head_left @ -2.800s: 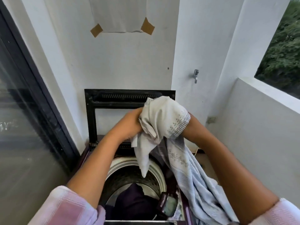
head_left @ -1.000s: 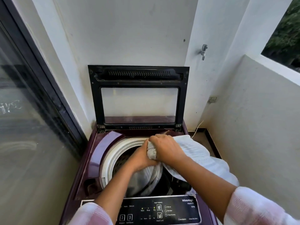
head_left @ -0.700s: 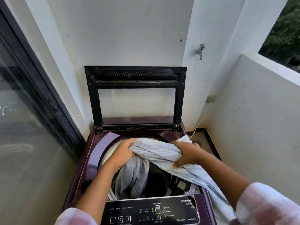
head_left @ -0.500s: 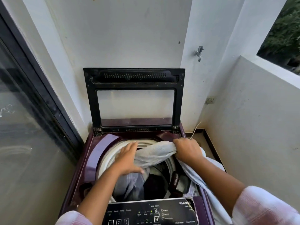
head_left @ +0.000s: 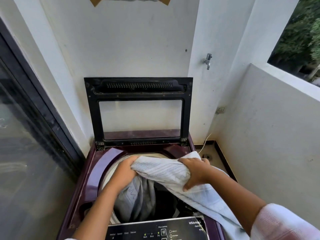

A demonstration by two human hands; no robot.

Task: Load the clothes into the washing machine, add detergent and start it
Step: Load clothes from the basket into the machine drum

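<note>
The head camera looks steeply down and forward, close above the open washing machine [head_left: 97, 172].

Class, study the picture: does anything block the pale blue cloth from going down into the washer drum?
Nothing visible does. The lid stands open, both hands hold the cloth over the drum, and clothes already inside leave room.

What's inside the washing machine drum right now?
Part of the pale blue towel hangs down into the drum, gripped by the left hand and right hand. Something dark lies below it. The towel and arms cover the rest.
</note>
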